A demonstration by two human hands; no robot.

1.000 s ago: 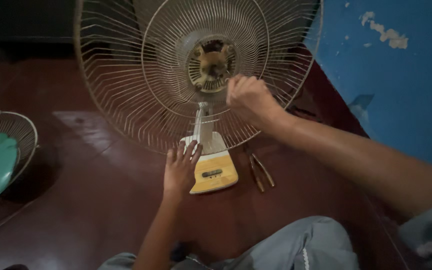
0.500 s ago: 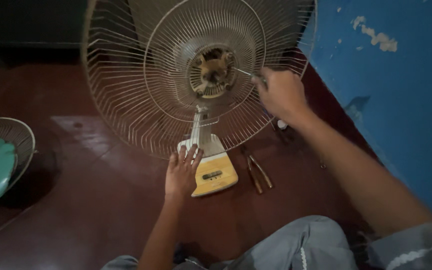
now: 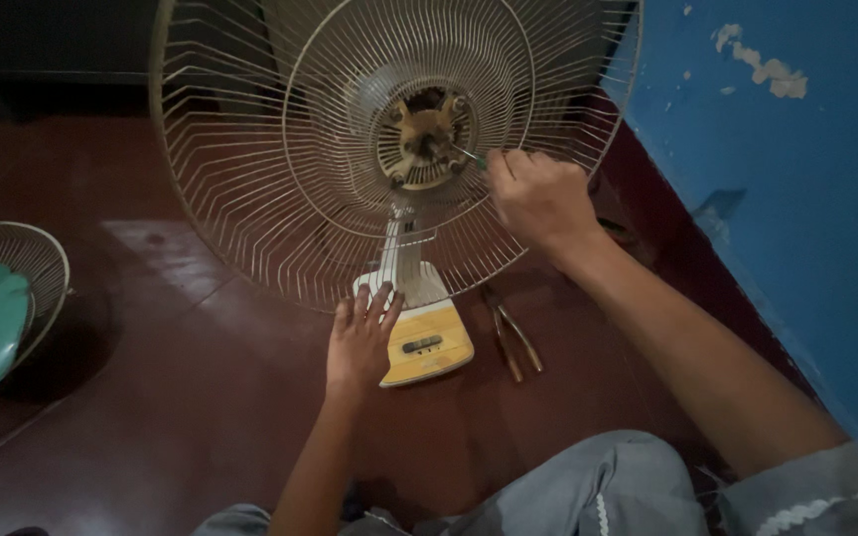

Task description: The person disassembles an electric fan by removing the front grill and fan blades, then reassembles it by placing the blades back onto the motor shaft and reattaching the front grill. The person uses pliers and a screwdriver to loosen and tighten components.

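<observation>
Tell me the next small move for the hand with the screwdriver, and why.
Probably seat the screwdriver tip squarely on a screw of the motor hub before turning. The right hand holds it with the tip at the hub's right edge, while the left hand presses on the fan base, steadying it.

The right hand (image 3: 540, 199) hides most of the screwdriver (image 3: 471, 156); only its tip shows. The fan's wire guard (image 3: 250, 199) is cut off at the top edge, and the loose grille (image 3: 12, 253) left of it at the picture's edge.
</observation>
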